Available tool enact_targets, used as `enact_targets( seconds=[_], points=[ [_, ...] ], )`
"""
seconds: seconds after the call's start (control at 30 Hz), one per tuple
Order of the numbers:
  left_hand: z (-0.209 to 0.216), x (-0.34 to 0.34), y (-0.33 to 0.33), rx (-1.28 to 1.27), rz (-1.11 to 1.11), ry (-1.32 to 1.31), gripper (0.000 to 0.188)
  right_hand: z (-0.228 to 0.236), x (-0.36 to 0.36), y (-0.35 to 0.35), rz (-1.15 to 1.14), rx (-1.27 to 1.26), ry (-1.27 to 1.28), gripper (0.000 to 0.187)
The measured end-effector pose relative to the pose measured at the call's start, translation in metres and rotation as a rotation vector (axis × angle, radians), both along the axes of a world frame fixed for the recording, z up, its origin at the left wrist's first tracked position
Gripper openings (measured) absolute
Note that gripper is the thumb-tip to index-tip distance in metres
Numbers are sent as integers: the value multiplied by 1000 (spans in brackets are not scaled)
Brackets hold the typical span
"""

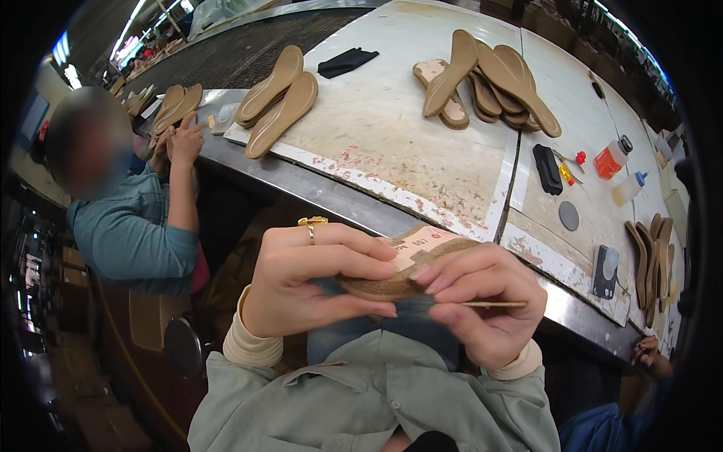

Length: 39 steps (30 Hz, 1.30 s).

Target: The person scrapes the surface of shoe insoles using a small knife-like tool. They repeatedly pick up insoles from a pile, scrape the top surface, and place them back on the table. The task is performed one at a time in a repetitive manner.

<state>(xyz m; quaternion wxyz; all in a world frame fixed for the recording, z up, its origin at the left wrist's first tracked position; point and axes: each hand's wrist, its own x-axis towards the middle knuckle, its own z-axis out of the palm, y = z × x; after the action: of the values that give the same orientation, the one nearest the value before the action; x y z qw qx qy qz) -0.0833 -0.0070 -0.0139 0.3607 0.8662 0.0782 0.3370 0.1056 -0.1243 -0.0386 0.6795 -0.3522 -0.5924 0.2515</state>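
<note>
In front of my chest, my left hand (301, 279) is closed on the side of a brown shoe sole (380, 288), thumb below and fingers above. A pale printed patch (433, 241) covers part of the sole's upper face. My right hand (493, 301) pinches a thin, light-coloured stick (501, 304) between thumb and fingers. Its fingertips meet the near right edge of the sole, and the stick's tip is hidden behind them. Beyond my hands, a pile of brown soles (520, 83) lies on the white table (392, 151), some showing pale undersides.
A smaller stack of soles (282, 113) and a black cloth (346, 62) lie farther left. On the right stand a red bottle (611, 158), a blue-capped bottle (629, 188), a black case (547, 169) and upright soles (649, 260). A co-worker (135, 203) handles soles at left.
</note>
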Motion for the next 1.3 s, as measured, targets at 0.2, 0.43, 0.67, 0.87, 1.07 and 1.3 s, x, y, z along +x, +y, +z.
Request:
enact_targets(
  seconds=[0.2,0.43,0.67,0.87,1.07,1.3],
  points=[
    [-3,1,-1,23,9,-33,36,8,-5,1,-41,7,-191,16],
    [-2,3,-3,-13,20,-42,35,12,-4,0,-66,-4,-251,16],
    [-7,4,-3,2,50,-80,29,15,-6,-1,-72,-3,-325,18],
    [-3,1,-7,-45,62,-34,28,8,-2,2,-31,10,-282,17],
    [0,-1,-11,-78,25,1,29,7,-4,3,-30,24,-293,14],
    [1,-1,-13,-57,-36,19,28,0,-1,0,16,43,-265,17]
  ],
)
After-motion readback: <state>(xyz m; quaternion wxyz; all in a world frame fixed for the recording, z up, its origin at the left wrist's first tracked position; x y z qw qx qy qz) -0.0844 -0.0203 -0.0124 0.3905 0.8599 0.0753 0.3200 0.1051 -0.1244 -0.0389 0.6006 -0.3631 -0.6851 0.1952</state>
